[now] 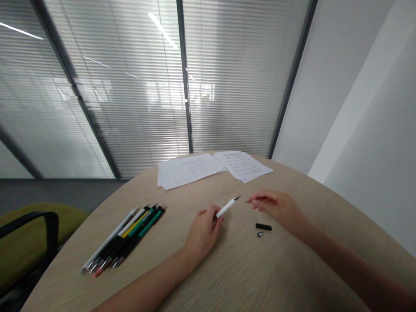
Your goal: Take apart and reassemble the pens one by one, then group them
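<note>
My left hand is closed around a white pen or mechanical pencil, whose thin dark end points up and to the right. Just beyond that end, my right hand pinches a tiny brass-coloured piece, too small to identify for sure. A small gap separates the piece from the white barrel. Below my right hand, a short black tube lies on the table, with a little metallic piece close by.
Several pens or mechanical pencils in white, yellow, green and black lie side by side at the left of the round wooden table. Printed sheets rest near the far edge. A green chair with a black armrest stands at the left.
</note>
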The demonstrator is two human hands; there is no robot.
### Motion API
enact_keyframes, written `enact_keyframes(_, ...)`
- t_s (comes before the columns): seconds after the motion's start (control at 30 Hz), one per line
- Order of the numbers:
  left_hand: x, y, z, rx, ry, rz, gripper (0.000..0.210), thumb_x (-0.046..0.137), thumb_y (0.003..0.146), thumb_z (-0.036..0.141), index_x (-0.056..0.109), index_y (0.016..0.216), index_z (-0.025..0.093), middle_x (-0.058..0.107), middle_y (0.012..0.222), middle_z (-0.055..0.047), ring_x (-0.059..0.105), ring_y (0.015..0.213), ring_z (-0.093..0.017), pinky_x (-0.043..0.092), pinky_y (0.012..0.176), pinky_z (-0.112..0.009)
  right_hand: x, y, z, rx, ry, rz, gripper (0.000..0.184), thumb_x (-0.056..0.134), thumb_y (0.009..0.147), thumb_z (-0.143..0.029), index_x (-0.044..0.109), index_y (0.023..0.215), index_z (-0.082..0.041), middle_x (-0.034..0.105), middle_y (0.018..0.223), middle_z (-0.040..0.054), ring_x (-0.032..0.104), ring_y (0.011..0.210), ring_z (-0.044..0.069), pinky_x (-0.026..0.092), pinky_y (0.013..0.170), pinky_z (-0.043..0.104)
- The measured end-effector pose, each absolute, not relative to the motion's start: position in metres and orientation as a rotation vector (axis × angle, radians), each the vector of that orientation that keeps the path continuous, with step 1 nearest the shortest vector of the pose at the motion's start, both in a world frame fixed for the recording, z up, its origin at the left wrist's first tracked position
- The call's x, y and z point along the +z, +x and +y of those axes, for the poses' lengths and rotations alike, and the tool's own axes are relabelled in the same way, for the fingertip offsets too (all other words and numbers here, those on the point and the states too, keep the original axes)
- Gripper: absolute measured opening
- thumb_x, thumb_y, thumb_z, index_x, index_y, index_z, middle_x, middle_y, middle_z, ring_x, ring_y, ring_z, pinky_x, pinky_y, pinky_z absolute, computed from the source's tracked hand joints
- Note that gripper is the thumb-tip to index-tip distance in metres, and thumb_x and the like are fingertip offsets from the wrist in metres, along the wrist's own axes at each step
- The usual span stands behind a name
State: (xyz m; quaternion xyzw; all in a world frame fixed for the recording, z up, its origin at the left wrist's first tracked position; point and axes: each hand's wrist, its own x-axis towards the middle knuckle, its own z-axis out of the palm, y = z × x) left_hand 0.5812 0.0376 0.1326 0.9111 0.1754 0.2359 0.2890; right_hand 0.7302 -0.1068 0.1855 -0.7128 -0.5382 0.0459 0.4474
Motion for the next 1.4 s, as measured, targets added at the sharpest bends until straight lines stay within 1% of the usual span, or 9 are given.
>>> enact_keyframes(0.07, 0.131, 0.582, 0.039, 0.642, 2.442, 0.486, 0.013, 0.04, 0.078, 0.02, 0.052, 0.083, 0.02, 0.062, 0.076, -0.003, 0.054, 0.075, -0.018, 0.04, 0.074, -0.032, 0.197, 0.733, -0.112, 0.135, -1.704, -1.184, 0.017, 0.05, 0.074, -0.028, 0.062, 0.078, -0.018, 0.066, 0.063, 0.0012, 0.059, 0.054, 0.012, 0.051, 0.053, 0.026)
enact_keyframes(0.13, 0.129, 0.582, 0.039, 0.657, 2.467, 0.499, 0.013, 0.041, 0.078, 0.02, 0.052, 0.084, 0.02, 0.062, 0.075, -0.003, 0.054, 0.074, -0.019, 0.04, 0.073, -0.032, 0.206, 0.731, -0.117, 0.118, -1.656, -1.126, 0.017, 0.053, 0.072, -0.03, 0.062, 0.078, -0.018, 0.067, 0.065, 0.0022, 0.06, 0.053, 0.013, 0.051, 0.052, 0.026)
enact_keyframes(0.27, 0.131, 0.582, 0.039, 0.641, 2.516, 0.506, 0.014, 0.04, 0.079, 0.021, 0.053, 0.084, 0.02, 0.062, 0.074, -0.003, 0.054, 0.074, -0.019, 0.04, 0.072, -0.032, 0.213, 0.723, -0.123, 0.029, -1.622, -1.166, 0.015, 0.055, 0.071, -0.029, 0.06, 0.081, -0.018, 0.068, 0.075, 0.0048, 0.063, 0.062, 0.015, 0.053, 0.058, 0.028)
enact_keyframes(0.5, 0.132, 0.582, 0.039, 0.627, 2.569, 0.498, 0.013, 0.04, 0.079, 0.02, 0.052, 0.083, 0.019, 0.063, 0.074, -0.004, 0.054, 0.073, -0.019, 0.04, 0.073, -0.031, 0.209, 0.717, -0.122, -0.2, -1.747, -1.337, 0.013, 0.051, 0.075, -0.021, 0.056, 0.086, -0.02, 0.068, 0.08, 0.0031, 0.064, 0.069, 0.014, 0.052, 0.066, 0.029)
enact_keyframes(0.73, 0.131, 0.582, 0.039, 0.631, 2.607, 0.466, 0.012, 0.04, 0.079, 0.019, 0.051, 0.082, 0.018, 0.062, 0.073, -0.003, 0.054, 0.069, -0.017, 0.04, 0.073, -0.032, 0.207, 0.715, -0.121, -0.329, -1.792, -1.42, 0.013, 0.05, 0.076, -0.019, 0.056, 0.087, -0.019, 0.068, 0.081, 0.0026, 0.064, 0.068, 0.013, 0.052, 0.065, 0.026)
enact_keyframes(0.87, 0.131, 0.581, 0.038, 0.623, 2.607, 0.479, 0.011, 0.041, 0.078, 0.018, 0.052, 0.082, 0.018, 0.062, 0.072, -0.003, 0.054, 0.07, -0.017, 0.04, 0.073, -0.032, 0.205, 0.716, -0.12, -0.415, -1.836, -1.508, 0.014, 0.047, 0.077, -0.019, 0.057, 0.086, -0.019, 0.068, 0.079, 0.0016, 0.064, 0.066, 0.013, 0.052, 0.061, 0.024)
enact_keyframes(1.0, 0.131, 0.581, 0.038, 0.618, 2.621, 0.487, 0.011, 0.041, 0.079, 0.017, 0.052, 0.083, 0.017, 0.061, 0.071, -0.003, 0.054, 0.068, -0.017, 0.04, 0.073, -0.031, 0.207, 0.718, -0.122, -0.479, -1.862, -1.559, 0.015, 0.044, 0.079, -0.019, 0.059, 0.084, -0.02, 0.068, 0.079, 0.0006, 0.063, 0.066, 0.012, 0.051, 0.063, 0.023)
enact_keyframes(1.23, 0.133, 0.581, 0.037, 0.612, 2.626, 0.515, 0.01, 0.043, 0.078, 0.016, 0.052, 0.083, 0.016, 0.061, 0.071, -0.003, 0.054, 0.07, -0.017, 0.041, 0.071, -0.03, 0.211, 0.717, -0.123, -0.529, -1.852, -1.571, 0.016, 0.043, 0.079, -0.018, 0.059, 0.083, -0.019, 0.068, 0.078, 0.0007, 0.063, 0.065, 0.011, 0.05, 0.062, 0.021)
enact_keyframes(1.4, 0.134, 0.581, 0.037, 0.598, 2.626, 0.517, 0.011, 0.043, 0.078, 0.017, 0.053, 0.083, 0.016, 0.061, 0.07, -0.003, 0.054, 0.07, -0.018, 0.041, 0.069, -0.03, 0.208, 0.718, -0.122, -0.531, -1.869, -1.582, 0.017, 0.043, 0.079, -0.018, 0.059, 0.084, -0.02, 0.068, 0.078, 0.0005, 0.063, 0.066, 0.012, 0.05, 0.062, 0.022)
